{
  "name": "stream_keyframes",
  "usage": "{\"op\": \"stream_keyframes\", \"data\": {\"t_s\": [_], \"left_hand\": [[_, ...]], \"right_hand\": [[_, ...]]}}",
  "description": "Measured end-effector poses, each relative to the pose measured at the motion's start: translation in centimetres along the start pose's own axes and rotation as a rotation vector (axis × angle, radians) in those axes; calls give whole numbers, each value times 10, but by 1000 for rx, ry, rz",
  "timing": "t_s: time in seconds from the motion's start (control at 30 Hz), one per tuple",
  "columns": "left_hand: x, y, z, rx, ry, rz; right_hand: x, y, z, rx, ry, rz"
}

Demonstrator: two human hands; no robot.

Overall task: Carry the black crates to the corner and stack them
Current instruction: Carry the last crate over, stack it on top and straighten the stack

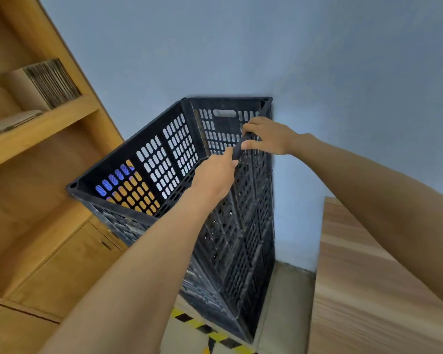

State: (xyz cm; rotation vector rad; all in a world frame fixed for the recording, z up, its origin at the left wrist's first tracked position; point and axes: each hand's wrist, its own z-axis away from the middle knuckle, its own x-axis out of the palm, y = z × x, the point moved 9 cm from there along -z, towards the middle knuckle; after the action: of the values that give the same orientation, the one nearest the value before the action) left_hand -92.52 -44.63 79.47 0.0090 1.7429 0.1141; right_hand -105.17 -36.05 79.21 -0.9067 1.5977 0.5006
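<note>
1. Crates (241,238), black and full of slots, stand stacked in a tall pile in the corner, against the pale blue wall (241,47).
2. The top crate (164,159) sits open at the head of the pile, a handle slot in its far end.
3. The left hand (214,176) has its fingers closed over the crate's near rim.
4. The right hand (267,136) clamps the same rim just beyond, thumb below and fingers curled over.
5. A wooden shelf unit (36,149) stands at left, holding flat cardboard (46,84).
6. A wooden tabletop (368,290) lies at right.
7. Yellow-black tape (205,328) marks the floor by the pile's foot.
</note>
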Motion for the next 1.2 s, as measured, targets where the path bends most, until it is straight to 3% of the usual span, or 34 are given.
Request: {"op": "stream_keyframes", "data": {"t_s": [0.37, 0.6, 0.73, 1.2], "left_hand": [[-4, -1, 2, -71, -74, 2], [-13, 5, 11, -64, -40, -99], [-14, 1, 13, -99, -56, -95], [-11, -10, 25, -31, -65, -128]], "right_hand": [[2, 0, -6, 14, -42, 93], [1, -7, -1, 7, -24, 209], [0, -11, -3, -19, -95, 229], [1, -24, 2, -5, -191, 275]]}}
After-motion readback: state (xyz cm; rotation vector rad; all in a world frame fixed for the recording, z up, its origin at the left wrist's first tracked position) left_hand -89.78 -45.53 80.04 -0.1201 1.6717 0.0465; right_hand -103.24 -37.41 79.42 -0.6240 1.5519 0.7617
